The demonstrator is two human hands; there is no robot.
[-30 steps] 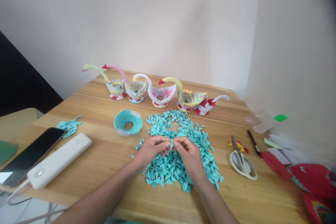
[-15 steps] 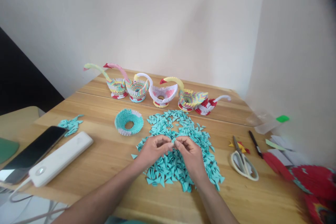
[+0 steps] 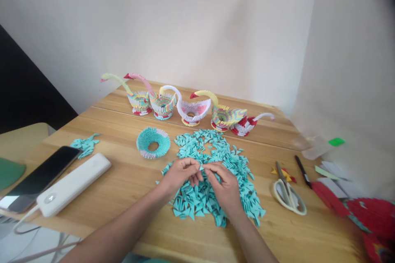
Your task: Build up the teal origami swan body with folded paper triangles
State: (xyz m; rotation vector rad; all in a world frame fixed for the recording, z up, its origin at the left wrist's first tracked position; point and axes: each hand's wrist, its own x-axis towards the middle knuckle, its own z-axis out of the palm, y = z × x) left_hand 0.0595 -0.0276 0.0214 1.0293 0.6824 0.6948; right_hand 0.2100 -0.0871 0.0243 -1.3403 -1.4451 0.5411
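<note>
The person's left hand (image 3: pixel 182 175) and right hand (image 3: pixel 226 187) meet above a broad pile of turquoise paper triangles (image 3: pixel 197 205) on a wooden table (image 3: pixel 123 205). Between their fingertips is a small turquoise paper piece (image 3: pixel 201 168): the left thumb and forefinger pinch it from one side, and the right thumb and forefinger close narrowly on the other. The fingers hide much of the piece, so its exact fold cannot be told. The left hand's other fingers curl loosely beneath, while the right hand's remaining fingers bend inward over the triangles. Just beyond the left hand, standing apart from it near the pile's edge, is a turquoise paper bowl (image 3: pixel 162 144) with pale lilac patches on its rim and a round hole in its bottom. Farther back, five paper swans (image 3: pixel 202 109) stand in a row, their curved necks pale green, pink, white, yellow and white from left to right. On the left lie a small heap of turquoise paper (image 3: pixel 88 146), a dark phone (image 3: pixel 46 174) and a white power bank (image 3: pixel 75 185) with a cable attached. On the right, scissors (image 3: pixel 288 197) with pale handles rest beside yellow and red paper scraps (image 3: pixel 286 174), and a black pen (image 3: pixel 303 170) lies near them.
</note>
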